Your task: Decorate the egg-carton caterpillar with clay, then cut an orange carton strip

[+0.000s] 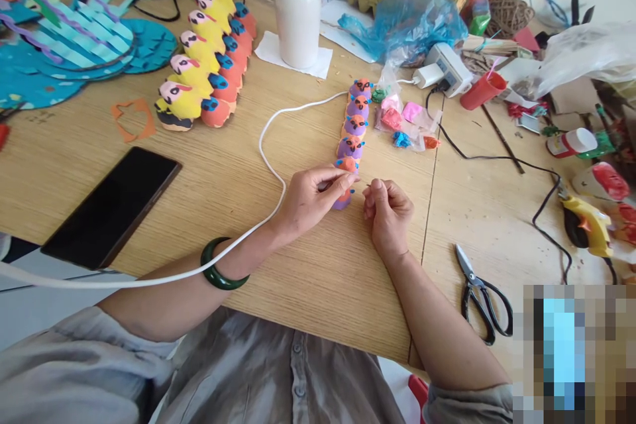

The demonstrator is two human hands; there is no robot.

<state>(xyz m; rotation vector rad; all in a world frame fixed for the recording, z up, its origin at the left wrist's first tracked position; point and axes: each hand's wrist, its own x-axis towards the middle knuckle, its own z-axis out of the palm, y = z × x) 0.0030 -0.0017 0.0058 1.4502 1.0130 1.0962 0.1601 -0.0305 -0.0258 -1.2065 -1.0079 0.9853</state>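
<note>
Head view: the left hand [311,202] pinches the nearest piece of the purple-and-orange figure row [354,126], which runs from the centre of the tabletop [318,278] toward 12 o'clock. The right hand [388,213], at its 3 o'clock, is clenched on something too tiny to identify. This seems to be fine detailing, which calls for steady fingertips. Scissors [479,301] lie at 4 o'clock.

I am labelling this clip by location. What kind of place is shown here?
Most likely a handicraft worktable: painted egg-carton figures, scissors and a hot glue gun lie on the wooden table.
</note>
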